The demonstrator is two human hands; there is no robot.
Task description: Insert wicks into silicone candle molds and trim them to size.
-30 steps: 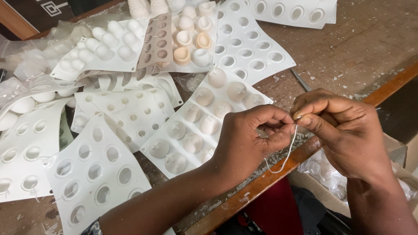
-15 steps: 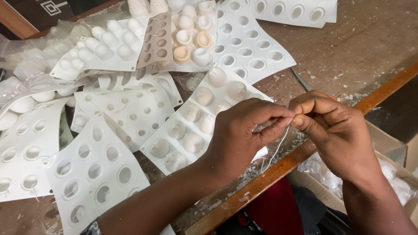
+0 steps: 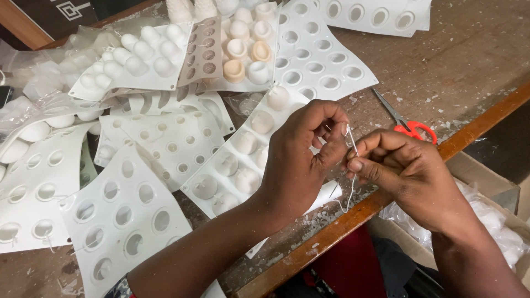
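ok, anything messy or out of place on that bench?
Yes. White moulds lie in a loose overlapping heap, some tilted. Pale flakes litter the table near the red-handled scissors. Both hands, left and right, pinch a thin white string.

Your left hand and right hand meet fingertip to fingertip, both pinched shut, wrists angled inward, forearms converging.

White moulds crowd the bench's left half and far edge, overlapping, leaving no bare wood there. The right side lies open up to the near edge, apart from red-handled scissors just beyond the hands. A box sits below that edge.
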